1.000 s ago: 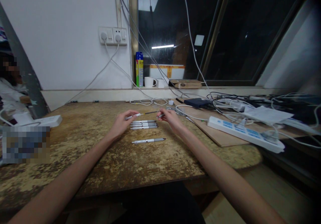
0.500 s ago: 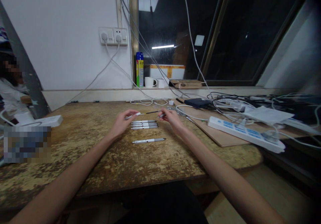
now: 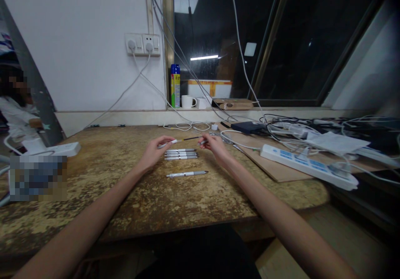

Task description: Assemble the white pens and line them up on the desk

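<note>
My left hand point(image 3: 155, 149) pinches the white barrel of a pen point(image 3: 173, 141), which points to the right. From the barrel's end a thin dark ink refill point(image 3: 191, 138) reaches across to my right hand point(image 3: 214, 146). The fingers of that hand are closed at the refill's far end. They also hold a small grey piece point(image 3: 203, 143), largely covered by the fingers. Just below the hands, several white-and-grey pens point(image 3: 181, 154) lie side by side in a row. A single pen point(image 3: 187, 174) lies apart, nearer to me.
The wooden table point(image 3: 140, 204) has a worn surface. A white power strip point(image 3: 308, 166) and tangled cables stand at right, partly on a brown board point(image 3: 265, 164). A spray can point(image 3: 175, 86) and a white mug point(image 3: 188, 101) stand on the sill. Someone sits at far left.
The view has shifted slightly, moving the scene a little to the right. Both hands keep nearly the same pose, with the refill still stretched between them.
</note>
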A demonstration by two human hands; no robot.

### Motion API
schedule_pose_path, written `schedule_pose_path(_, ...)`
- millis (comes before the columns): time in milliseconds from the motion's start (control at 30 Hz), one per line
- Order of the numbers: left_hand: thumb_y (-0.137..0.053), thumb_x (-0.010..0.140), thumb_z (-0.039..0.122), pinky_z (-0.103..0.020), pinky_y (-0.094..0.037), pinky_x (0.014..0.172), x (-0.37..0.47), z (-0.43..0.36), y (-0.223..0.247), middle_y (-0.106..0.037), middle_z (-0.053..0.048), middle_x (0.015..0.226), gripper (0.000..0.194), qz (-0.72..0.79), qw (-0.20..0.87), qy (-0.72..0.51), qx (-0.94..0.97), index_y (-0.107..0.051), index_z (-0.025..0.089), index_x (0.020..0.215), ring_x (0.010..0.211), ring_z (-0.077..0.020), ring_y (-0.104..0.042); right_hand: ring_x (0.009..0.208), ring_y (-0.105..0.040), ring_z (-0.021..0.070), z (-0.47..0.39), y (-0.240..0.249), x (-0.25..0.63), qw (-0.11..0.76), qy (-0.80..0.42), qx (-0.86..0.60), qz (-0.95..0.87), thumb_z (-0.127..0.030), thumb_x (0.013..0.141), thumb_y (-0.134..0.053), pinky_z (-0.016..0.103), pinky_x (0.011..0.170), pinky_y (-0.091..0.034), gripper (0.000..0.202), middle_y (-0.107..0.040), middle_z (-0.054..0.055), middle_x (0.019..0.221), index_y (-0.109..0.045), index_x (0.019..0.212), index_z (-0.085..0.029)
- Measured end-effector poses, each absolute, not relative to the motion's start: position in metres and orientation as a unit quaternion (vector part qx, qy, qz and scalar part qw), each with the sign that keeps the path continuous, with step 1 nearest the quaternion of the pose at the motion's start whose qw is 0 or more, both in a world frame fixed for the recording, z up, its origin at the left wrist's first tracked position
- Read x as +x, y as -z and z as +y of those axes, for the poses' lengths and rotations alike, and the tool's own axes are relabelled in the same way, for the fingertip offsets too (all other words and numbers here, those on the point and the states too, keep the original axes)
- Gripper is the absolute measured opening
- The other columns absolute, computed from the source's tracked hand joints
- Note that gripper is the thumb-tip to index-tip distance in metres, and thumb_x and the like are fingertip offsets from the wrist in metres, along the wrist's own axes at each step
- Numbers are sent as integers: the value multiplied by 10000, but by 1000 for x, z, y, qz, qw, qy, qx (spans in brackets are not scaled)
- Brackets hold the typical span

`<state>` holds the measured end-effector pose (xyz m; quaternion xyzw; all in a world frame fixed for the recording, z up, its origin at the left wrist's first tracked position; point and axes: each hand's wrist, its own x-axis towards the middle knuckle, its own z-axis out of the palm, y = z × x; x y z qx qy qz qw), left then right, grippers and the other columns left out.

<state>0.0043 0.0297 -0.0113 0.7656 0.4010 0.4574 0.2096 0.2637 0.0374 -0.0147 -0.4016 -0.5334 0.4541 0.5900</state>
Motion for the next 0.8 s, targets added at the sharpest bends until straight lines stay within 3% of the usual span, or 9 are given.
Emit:
schedule_pose_path(433,-610,940,472,-391,-504,1002,11,19,8,-777,-66,1151,350,383,216,-404,802,-773,219,1120,1072,-269,-696,747,-656,193,33,23,251,491,-318,-373,-720,-484,923,-592,277,699,-478,365,-745,38,780,-765,801,-187)
schedule_pose_path(800,-619,938,464,-390,-501,991,11,19,8,-780,-59,1149,335,377,213,-405,805,-780,225,1108,1066,-266,-701,677,-667,195,43,32,253,491,-412,-395,-658,-554,932,-527,327,755,-526,475,-753,76,769,-752,738,-184)
